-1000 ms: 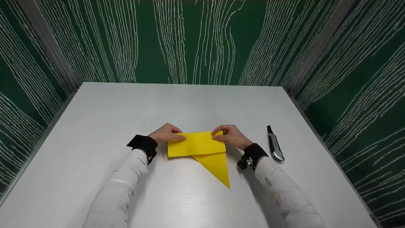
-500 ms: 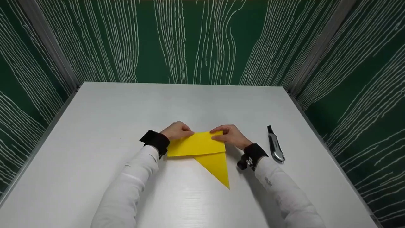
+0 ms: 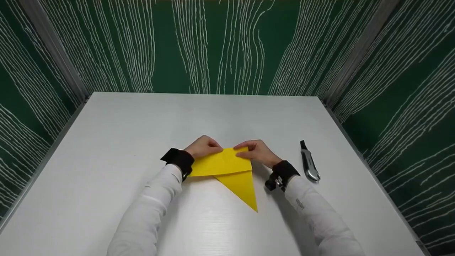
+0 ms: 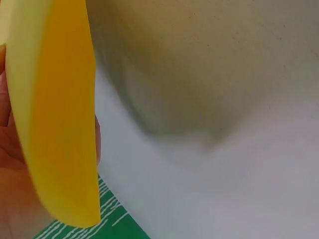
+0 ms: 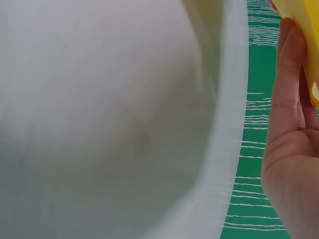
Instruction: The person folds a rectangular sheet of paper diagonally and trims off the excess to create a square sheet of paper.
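Note:
A folded sheet of yellow paper is held in front of me in the head view, with a rectangular band at the top and a triangular flap pointing down at its right. My left hand pinches the top edge near the middle, its wrist crossing the paper's left end. At the top right corner my right hand pinches the paper between thumb and fingers. The left wrist view has the yellow paper curving across the hand and hiding most of its fingers. In the right wrist view the paper shows only at the upper right corner.
A grey and black utility knife lies on the white table, to the right of my right hand. Green walls with white wavy lines stand behind the table and at both sides.
My left hand has slid right along the paper's top edge, from the left part toward the middle, closer to the right hand. The right hand keeps its pinch and has barely moved.

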Motion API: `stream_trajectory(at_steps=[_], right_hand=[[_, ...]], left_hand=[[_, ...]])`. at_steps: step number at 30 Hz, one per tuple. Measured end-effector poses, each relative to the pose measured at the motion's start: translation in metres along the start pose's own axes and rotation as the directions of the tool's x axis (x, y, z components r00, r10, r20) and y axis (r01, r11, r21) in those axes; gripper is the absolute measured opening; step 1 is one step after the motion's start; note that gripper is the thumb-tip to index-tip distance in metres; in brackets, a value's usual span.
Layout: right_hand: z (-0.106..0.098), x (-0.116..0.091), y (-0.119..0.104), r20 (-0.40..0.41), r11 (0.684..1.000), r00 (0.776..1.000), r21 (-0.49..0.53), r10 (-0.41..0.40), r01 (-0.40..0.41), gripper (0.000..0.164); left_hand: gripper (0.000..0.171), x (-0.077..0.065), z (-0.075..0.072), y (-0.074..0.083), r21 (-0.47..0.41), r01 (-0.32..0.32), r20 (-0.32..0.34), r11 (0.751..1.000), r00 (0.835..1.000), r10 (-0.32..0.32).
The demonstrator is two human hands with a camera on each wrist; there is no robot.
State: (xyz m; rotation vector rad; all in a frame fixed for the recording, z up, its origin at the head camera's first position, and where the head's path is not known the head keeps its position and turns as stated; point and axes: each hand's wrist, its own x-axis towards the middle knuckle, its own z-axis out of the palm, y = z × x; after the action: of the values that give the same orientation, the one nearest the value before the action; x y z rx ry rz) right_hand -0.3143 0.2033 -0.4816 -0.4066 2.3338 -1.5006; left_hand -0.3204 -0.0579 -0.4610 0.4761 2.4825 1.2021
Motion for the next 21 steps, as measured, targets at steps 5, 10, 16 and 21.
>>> stream_trajectory(at_steps=[5, 10, 16, 21], right_hand=[[-0.001, 0.002, 0.002, 0.01, 1.0, 1.0, 0.027, 0.007, -0.007, 0.034], [-0.003, 0.003, 0.003, 0.028, 0.999, 0.999, 0.005, 0.035, -0.035, 0.044], [-0.002, 0.006, -0.003, 0.026, 0.992, 0.996, -0.095, 0.088, -0.085, 0.039], [0.004, 0.013, -0.01, 0.014, 0.984, 0.998, -0.169, 0.06, -0.057, 0.028]], left_hand=[[0.028, -0.001, 0.0, 0.002, -0.009, 0.012, -0.014, 1.0, 1.0, -0.012], [0.028, 0.001, 0.002, 0.002, -0.017, 0.036, -0.013, 0.999, 0.999, -0.036], [0.027, 0.001, 0.002, 0.003, -0.026, 0.063, -0.003, 0.998, 0.998, -0.063], [0.026, 0.0, 0.005, 0.004, -0.02, 0.056, -0.002, 0.998, 0.998, -0.056]])
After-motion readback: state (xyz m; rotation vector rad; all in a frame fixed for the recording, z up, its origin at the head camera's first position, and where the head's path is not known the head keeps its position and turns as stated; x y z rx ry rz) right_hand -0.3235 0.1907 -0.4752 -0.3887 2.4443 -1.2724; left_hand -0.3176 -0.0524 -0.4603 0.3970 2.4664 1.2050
